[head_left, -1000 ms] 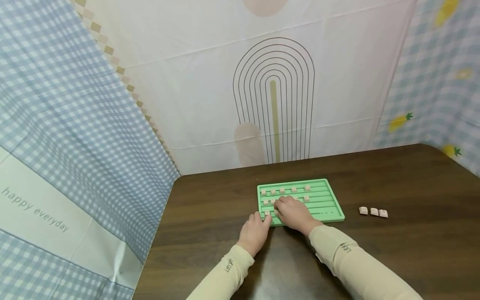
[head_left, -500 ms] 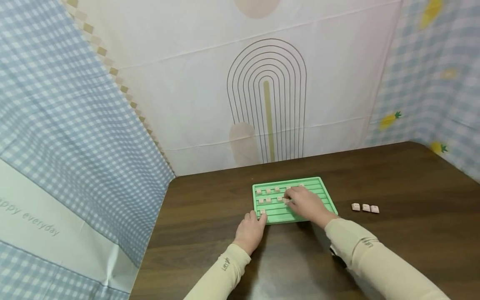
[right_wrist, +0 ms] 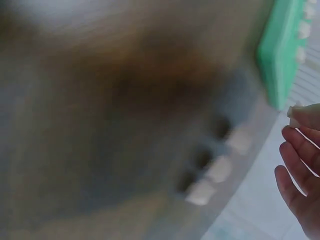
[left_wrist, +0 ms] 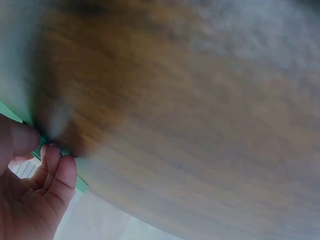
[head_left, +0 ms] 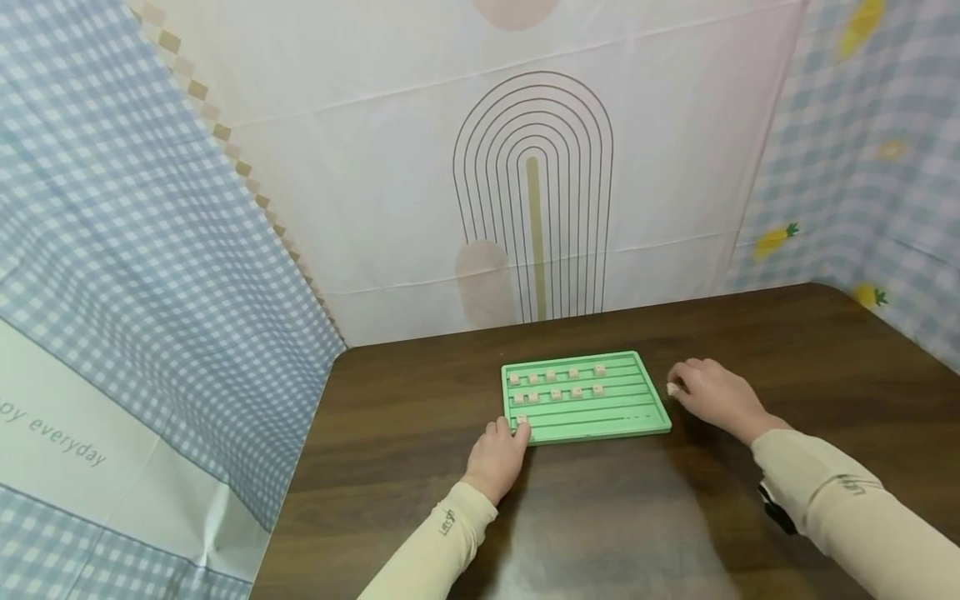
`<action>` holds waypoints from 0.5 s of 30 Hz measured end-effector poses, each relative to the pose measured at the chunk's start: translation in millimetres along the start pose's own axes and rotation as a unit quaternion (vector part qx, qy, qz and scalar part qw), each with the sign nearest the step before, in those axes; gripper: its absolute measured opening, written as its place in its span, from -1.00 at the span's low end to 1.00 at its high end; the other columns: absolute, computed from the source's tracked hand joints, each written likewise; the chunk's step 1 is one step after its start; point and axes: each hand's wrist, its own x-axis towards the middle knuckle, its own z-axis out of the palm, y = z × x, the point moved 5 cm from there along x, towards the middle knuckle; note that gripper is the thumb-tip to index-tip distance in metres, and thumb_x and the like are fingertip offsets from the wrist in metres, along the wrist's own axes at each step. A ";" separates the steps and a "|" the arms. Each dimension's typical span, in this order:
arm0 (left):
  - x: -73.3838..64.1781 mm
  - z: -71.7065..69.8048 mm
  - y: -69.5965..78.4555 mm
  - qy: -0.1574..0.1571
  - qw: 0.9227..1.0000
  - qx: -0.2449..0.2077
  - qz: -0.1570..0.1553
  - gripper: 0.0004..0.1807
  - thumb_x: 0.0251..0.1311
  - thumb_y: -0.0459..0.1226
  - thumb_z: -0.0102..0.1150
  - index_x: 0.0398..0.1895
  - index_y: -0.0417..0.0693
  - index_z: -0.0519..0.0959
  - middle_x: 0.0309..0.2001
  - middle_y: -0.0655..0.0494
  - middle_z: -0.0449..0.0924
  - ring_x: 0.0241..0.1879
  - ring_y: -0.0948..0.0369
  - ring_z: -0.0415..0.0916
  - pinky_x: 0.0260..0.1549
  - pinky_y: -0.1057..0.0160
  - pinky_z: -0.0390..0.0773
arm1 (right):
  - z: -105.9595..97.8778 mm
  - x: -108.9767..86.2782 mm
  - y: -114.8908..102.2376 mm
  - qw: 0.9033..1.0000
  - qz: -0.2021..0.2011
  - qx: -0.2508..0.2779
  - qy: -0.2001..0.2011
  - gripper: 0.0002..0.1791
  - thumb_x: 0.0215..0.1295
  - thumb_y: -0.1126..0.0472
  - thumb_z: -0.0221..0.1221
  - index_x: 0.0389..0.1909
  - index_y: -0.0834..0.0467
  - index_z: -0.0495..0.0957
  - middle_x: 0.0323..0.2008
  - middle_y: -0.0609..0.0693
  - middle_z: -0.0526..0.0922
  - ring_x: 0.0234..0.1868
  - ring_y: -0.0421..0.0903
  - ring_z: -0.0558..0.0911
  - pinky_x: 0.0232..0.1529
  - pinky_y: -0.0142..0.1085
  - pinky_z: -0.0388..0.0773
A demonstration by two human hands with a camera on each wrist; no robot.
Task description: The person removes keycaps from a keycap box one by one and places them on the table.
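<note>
In the head view a light green ridged tray lies on the table, with cream keycaps in rows on its ridges. Two back rows hold several each, and one keycap sits at the front left. My left hand grips the tray's front left corner, thumb and fingers at the green edge in the left wrist view. Off the tray's right side, my right hand pinches a keycap between thumb and forefinger. Its other fingers are loosely bent in the right wrist view.
Three loose keycaps lie in a line on the table in the right wrist view; the right hand and forearm hide them from the head view. The dark wooden table ends at a printed cloth backdrop.
My right hand has moved from over the tray to its right side, carrying a keycap. One keycap beside its fingers in the front row is gone from there. The left hand stays put.
</note>
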 end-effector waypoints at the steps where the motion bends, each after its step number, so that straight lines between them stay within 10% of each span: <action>1: 0.1 0.3 -0.1 -0.001 1.000 0.000 0.000 -0.84 0.29 -0.38 -0.12 -0.10 -0.03 0.32 -0.33 -0.04 0.41 -0.41 0.18 0.40 -0.57 0.37 0.48 | 1.8 -2.9 3.0 1.000 -0.004 -0.008 0.002 -0.87 0.20 0.20 0.17 -0.30 0.18 0.57 -0.37 0.04 0.59 -0.37 -0.01 0.52 -0.45 -0.16 0.45; 15: 0.8 2.8 0.5 -0.004 1.000 0.008 -0.002 -0.81 0.28 -0.37 -0.09 -0.06 -0.02 0.31 -0.30 -0.04 0.41 -0.37 0.18 0.41 -0.54 0.37 0.49 | 18.5 -14.7 9.0 0.997 -0.016 -0.073 0.015 -0.93 0.12 0.24 0.20 -0.41 0.17 0.55 -0.48 0.00 0.59 -0.44 0.02 0.51 -0.43 -0.09 0.43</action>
